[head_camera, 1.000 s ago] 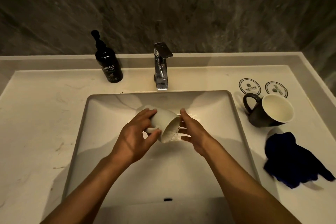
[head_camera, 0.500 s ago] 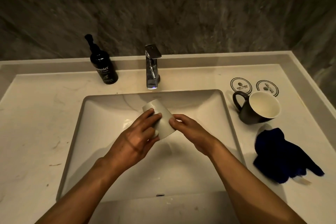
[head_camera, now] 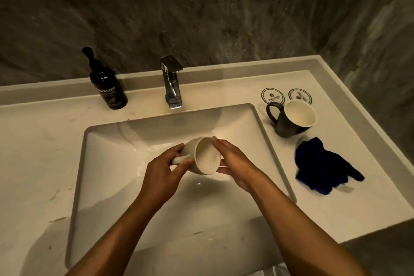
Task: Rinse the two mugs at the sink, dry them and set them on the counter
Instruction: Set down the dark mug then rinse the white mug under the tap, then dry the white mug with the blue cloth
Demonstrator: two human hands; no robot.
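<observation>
Two mugs are showing: a pale glazed ceramic mug (head_camera: pixel 202 155) being held over the white rectangular sink basin (head_camera: pixel 107 163), and a black ceramic mug with a cream inside (head_camera: pixel 291 119) standing upright on the pale stone counter (head_camera: pixel 33 152) right of the basin, in front of two round printed coasters (head_camera: pixel 272 95). One crumpled dark blue cloth (head_camera: pixel 322 167) is lying just nearer than the black mug. One chrome tap (head_camera: pixel 172 83) and one dark pump bottle (head_camera: pixel 107 83) are standing behind the basin.

The left hand (head_camera: pixel 161 175) is pinching the pale mug's handle, fingers curled round it; the right hand (head_camera: pixel 237 163) is lying with fairly straight fingers against the rim.

Half a second ago the pale mug was bottom-up; now it is lying tilted on its side, mouth facing the camera.

The counter's left side is lying bare, and its raised edge is running close behind the coasters.
</observation>
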